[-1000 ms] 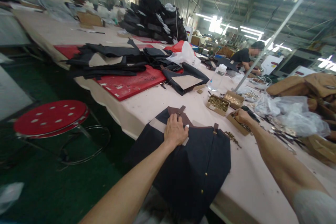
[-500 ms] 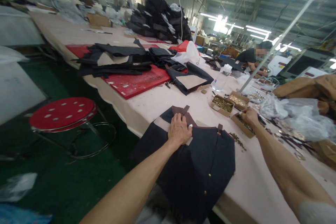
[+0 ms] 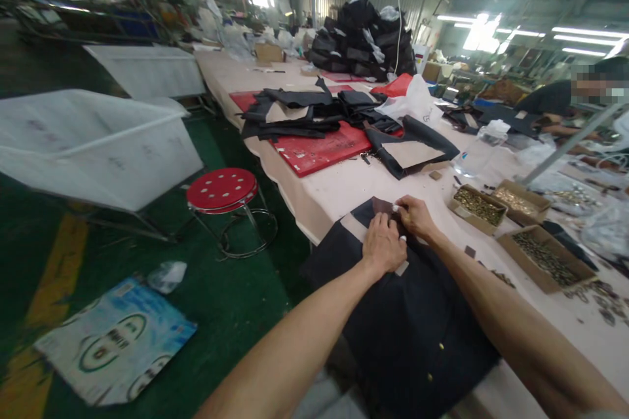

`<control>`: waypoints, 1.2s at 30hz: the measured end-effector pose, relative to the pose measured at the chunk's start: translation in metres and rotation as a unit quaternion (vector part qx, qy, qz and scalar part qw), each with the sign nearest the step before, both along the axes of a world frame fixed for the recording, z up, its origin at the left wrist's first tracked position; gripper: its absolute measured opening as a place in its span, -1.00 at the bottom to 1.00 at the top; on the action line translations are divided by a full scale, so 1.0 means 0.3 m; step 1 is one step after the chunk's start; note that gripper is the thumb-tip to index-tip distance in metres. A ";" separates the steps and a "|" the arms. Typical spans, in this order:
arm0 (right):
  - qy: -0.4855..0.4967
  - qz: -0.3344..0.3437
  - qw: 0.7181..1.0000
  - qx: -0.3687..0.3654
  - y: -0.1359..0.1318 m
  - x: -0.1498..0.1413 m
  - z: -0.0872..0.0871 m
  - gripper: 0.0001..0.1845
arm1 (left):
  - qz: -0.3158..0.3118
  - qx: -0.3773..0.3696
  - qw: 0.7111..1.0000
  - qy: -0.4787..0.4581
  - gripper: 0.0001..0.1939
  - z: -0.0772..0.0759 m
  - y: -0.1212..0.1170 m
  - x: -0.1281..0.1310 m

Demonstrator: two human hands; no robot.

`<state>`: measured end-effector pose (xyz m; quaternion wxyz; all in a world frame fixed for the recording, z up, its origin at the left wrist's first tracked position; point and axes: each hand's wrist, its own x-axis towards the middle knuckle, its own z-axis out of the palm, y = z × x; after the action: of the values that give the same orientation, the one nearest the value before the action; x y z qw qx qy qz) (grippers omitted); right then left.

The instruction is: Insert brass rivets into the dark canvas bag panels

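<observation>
A dark navy fabric piece (image 3: 417, 314) with a brown trim patch (image 3: 379, 205) at its top and small brass studs low down hangs over the table's front edge. Bent over its upper part, my left hand (image 3: 386, 245) holds the cloth near the trim, fingers together and a white cover on the thumb tip. Just beside it, my right hand (image 3: 415, 216) pinches at the brown trim, also with white on a fingertip. Whatever is between its fingers is too small to make out. To the right stand open cardboard boxes of small metal fittings (image 3: 545, 258).
Dark cut pieces (image 3: 295, 111) lie on a red board (image 3: 319, 147) farther back. A plastic bottle (image 3: 481, 147) stands near the fittings. At left are a red stool (image 3: 222, 190), a white bin (image 3: 132, 163) and flattened cardboard (image 3: 118, 344). Another person (image 3: 555, 101) bends over the table.
My right hand has left the fittings box and come over to the brown trim beside my left hand. The view has turned left, showing the bins and floor cardboard.
</observation>
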<state>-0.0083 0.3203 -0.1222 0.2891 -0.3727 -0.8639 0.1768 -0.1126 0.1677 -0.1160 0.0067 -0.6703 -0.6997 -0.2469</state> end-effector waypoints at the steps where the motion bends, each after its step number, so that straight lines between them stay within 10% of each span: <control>1: -0.004 0.003 1.000 0.014 -0.003 -0.021 -0.023 -0.80 | 0.000 0.002 1.000 0.000 -0.49 0.000 0.000 -0.002; 20: 0.058 0.040 0.998 -0.004 -0.033 -0.045 -0.078 -0.81 | -0.006 0.014 0.999 -0.031 -0.42 -0.010 -0.008 -0.032; 27: -0.042 -0.001 0.985 -0.167 0.085 -0.063 -0.025 -0.82 | -0.018 0.015 0.999 -0.035 -0.45 -0.016 -0.004 -0.035; 36: -0.207 -0.052 0.894 -0.394 0.259 -0.171 0.075 -0.79 | -0.010 -0.003 0.999 -0.034 -0.46 -0.024 0.012 -0.030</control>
<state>-0.0596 0.3981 -0.0996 -0.0577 -0.5286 -0.7432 0.4061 -0.1215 0.1713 -0.1232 -0.0218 -0.6686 -0.6935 -0.2673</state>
